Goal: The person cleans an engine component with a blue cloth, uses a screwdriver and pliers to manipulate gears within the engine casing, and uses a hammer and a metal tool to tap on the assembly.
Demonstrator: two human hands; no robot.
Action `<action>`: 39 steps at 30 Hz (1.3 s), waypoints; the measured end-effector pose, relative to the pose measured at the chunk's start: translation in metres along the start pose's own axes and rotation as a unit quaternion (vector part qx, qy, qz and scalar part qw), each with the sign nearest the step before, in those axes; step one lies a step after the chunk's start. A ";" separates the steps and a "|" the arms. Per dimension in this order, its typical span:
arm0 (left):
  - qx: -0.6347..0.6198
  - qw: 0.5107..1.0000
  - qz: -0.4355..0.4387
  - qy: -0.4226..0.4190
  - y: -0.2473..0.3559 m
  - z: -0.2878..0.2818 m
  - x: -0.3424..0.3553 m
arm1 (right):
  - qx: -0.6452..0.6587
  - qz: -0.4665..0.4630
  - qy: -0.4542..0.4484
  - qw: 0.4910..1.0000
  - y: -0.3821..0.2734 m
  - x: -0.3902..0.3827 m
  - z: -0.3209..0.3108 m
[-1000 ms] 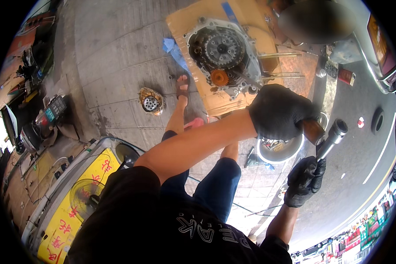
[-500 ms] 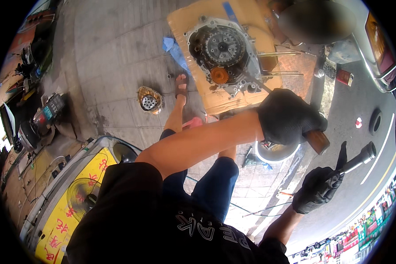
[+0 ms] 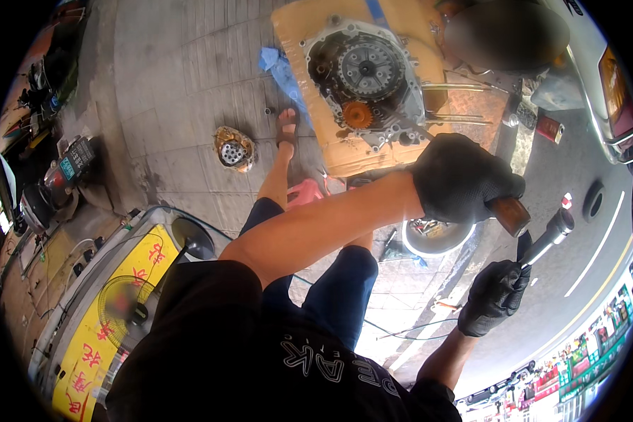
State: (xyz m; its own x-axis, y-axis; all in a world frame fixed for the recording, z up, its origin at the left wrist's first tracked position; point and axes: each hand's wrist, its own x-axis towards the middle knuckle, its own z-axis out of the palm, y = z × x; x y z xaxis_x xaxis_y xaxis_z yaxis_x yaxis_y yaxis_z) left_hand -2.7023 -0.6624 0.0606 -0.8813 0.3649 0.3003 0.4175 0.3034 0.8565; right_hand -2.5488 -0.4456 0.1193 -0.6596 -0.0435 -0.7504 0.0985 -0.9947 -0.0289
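My left hand (image 3: 464,179), in a black glove, is closed around a tool with a brown, wooden-looking handle (image 3: 511,216). The tool's metal shaft (image 3: 416,129) reaches into the opened grey engine case (image 3: 413,95), beside an orange-brown gear (image 3: 357,115); its tip is hard to make out. Also gloved in black, my right hand (image 3: 496,299) grips a shiny socket extension bar (image 3: 541,247). The bar's thick end stands close to the butt of the brown handle, apart from it. A large round clutch assembly (image 3: 370,69) sits inside the case.
The case lies on cardboard (image 3: 344,158). Nearby are a blue cloth (image 3: 281,70), a round metal part on a wrapper (image 3: 235,151) and a white bucket with small parts (image 3: 439,252). A fan (image 3: 123,309) stands at left; a vehicle (image 3: 591,70) is at far right.
My right hand has swung the socket bar up and leftward, nearer the brown handle's butt. My left hand keeps its grip on the tool. The whole view has shifted slightly.
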 end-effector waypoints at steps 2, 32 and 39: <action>-0.010 1.000 -0.016 0.014 0.000 -0.003 0.005 | -0.107 -0.115 0.098 0.983 -0.001 0.003 0.010; -0.050 0.994 -0.045 0.085 -0.002 -0.012 0.017 | -0.629 -0.290 -0.062 0.719 -0.011 0.017 0.046; -0.038 0.996 -0.063 0.049 -0.004 -0.017 0.021 | -0.365 -0.146 -0.113 0.913 -0.024 0.025 0.040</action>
State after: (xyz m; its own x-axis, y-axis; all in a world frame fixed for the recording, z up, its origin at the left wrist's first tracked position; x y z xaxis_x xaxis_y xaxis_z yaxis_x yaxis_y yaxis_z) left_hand -2.7264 -0.6709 0.0709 -0.9445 0.2397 0.2245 0.2875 0.2730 0.9181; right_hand -2.5972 -0.4267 0.1271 -0.8656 0.1146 -0.4875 0.3092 -0.6436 -0.7002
